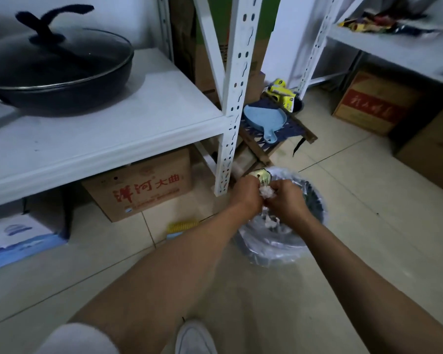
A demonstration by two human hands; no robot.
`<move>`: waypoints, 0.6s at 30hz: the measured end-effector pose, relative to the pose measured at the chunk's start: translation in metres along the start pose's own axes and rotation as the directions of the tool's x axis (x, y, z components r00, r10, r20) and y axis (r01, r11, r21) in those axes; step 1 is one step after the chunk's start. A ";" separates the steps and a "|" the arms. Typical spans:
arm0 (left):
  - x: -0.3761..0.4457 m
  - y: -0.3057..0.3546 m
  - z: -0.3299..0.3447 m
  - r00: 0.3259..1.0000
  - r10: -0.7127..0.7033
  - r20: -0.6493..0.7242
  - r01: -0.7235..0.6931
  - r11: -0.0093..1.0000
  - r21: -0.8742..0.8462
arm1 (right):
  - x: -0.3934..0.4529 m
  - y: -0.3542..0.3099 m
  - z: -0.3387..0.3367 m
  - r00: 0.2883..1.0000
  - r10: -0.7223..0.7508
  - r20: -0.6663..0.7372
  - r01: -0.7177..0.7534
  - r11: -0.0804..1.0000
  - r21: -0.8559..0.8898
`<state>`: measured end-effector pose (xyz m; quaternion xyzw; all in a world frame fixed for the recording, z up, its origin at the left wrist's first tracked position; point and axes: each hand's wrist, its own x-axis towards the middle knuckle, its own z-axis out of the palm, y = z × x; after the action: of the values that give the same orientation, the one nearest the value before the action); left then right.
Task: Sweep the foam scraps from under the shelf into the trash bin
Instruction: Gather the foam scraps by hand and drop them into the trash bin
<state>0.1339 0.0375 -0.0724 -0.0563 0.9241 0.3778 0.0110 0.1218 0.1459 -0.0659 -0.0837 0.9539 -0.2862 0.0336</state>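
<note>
Beside the trash bin [279,251], a shelf post [228,139] stands.

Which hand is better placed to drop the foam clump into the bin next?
Right hand: it pinches the foam scraps and hangs directly over the trash bin. The left hand touches them nearer the rim.

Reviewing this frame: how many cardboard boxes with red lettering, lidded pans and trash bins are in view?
Cardboard boxes with red lettering: 2
Lidded pans: 1
Trash bins: 1
Total: 4
</note>
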 end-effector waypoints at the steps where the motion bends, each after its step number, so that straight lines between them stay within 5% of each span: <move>1: 0.003 0.003 0.009 1.000 -0.021 0.023 0.020 1.000 0.013 | 0.001 0.008 0.000 0.999 0.034 0.004 -0.034 0.999 0.000; 7: 0.010 0.017 0.044 0.981 -0.034 0.192 0.015 0.995 0.101 | 0.009 0.045 0.005 0.992 0.117 0.048 -0.110 0.986 -0.123; 11: 0.021 0.018 0.045 0.934 -0.023 0.357 -0.056 0.976 0.210 | 0.020 0.064 0.002 0.950 0.101 0.297 -0.028 0.971 -0.239; 14: 0.028 0.019 0.038 0.927 -0.019 0.375 -0.075 0.969 0.235 | 0.026 0.068 0.000 0.883 0.125 0.453 0.016 0.955 -0.296; 18: 0.031 0.017 0.037 0.950 0.009 0.312 -0.094 0.961 0.261 | 0.029 0.070 0.001 0.917 0.138 0.374 -0.009 0.945 -0.328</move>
<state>0.1004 0.0724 -0.0893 0.0296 0.9553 0.2513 0.1525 0.0836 0.1978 -0.1060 -0.1072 0.9639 -0.1038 0.2204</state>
